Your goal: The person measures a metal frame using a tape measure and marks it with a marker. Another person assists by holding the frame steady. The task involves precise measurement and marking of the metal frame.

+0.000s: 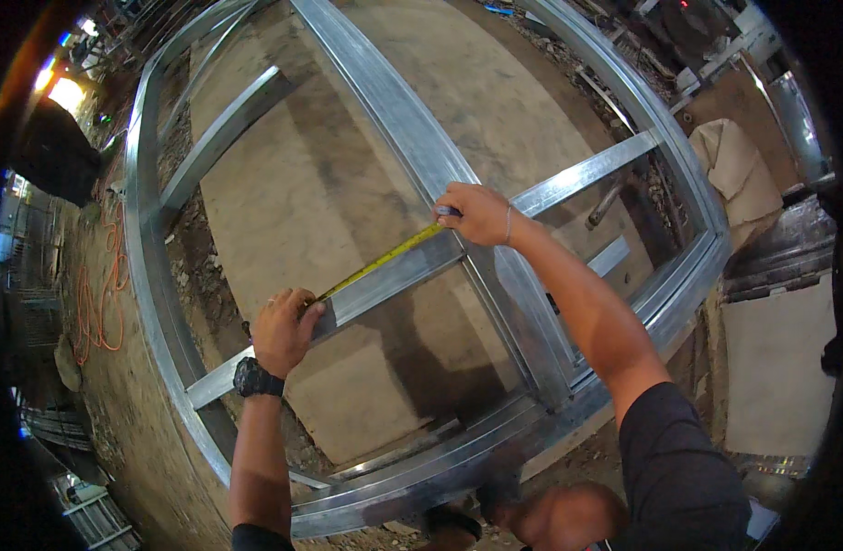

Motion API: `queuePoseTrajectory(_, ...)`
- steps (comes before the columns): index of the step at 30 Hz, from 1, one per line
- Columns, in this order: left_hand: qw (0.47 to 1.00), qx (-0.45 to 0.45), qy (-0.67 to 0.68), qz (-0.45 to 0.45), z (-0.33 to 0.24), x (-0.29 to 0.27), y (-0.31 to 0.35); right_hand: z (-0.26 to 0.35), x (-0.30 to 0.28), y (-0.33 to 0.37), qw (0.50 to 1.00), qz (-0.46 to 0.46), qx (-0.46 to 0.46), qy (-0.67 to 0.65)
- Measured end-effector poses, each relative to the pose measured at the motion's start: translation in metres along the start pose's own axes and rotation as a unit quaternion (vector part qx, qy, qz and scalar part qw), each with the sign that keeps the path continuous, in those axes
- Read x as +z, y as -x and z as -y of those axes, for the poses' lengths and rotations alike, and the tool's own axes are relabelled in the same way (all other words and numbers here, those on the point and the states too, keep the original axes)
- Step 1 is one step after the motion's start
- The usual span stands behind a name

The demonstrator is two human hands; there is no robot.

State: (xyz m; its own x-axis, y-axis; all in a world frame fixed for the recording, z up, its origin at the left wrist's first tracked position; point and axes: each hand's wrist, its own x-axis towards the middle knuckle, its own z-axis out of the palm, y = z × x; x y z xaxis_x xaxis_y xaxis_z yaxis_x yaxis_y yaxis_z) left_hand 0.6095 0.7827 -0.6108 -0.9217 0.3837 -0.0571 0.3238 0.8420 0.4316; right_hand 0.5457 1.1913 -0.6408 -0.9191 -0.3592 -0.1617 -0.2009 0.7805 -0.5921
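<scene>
An orange cord is lying in loose loops on the dirt ground at the far left. Next, the silvery metal frame is curving around a tan board, its edges bending in this wide view. A short metal bar is jutting inward from the frame's left side. Nearer the person, the left hand is curling partly closed above a crossbar, thumb and fingertips gripping one end of a yellow tape measure; a black watch is circling that wrist. The tape is stretching straight between the hands, slanting up to the right along the crossbar. The right hand is closing on its other end, fingers bent around a small dark piece, over the wide middle beam. A thin bracelet is sitting on that wrist. Farther right, another crossbar is running to the frame's right side, and a pale panel is lying outside the frame.
</scene>
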Motion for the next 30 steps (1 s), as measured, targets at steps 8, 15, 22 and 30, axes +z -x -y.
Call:
queuePoseTrajectory(8, 0.994, 0.020, 0.104, 0.014, -0.003, 0.006, -0.026, -0.036, -0.009, -0.007, 0.985, -0.017, -0.150, -0.082)
queuePoseTrajectory(15, 0.992, -0.013, 0.122, 0.032, 0.008, 0.000, -0.020, 0.007, -0.051, 0.030, 0.923, -0.056, 0.170, -0.341)
queuePoseTrajectory(22, 0.992, -0.010, 0.120, 0.040, 0.005, 0.000, -0.021, 0.014, -0.018, 0.101, 0.737, -0.166, 0.220, -0.618)
queuePoseTrajectory(30, 0.993, -0.008, 0.109, 0.034, 0.005, -0.002, -0.020, 0.029, 0.011, 0.115, 0.644, -0.082, 0.163, -0.743)
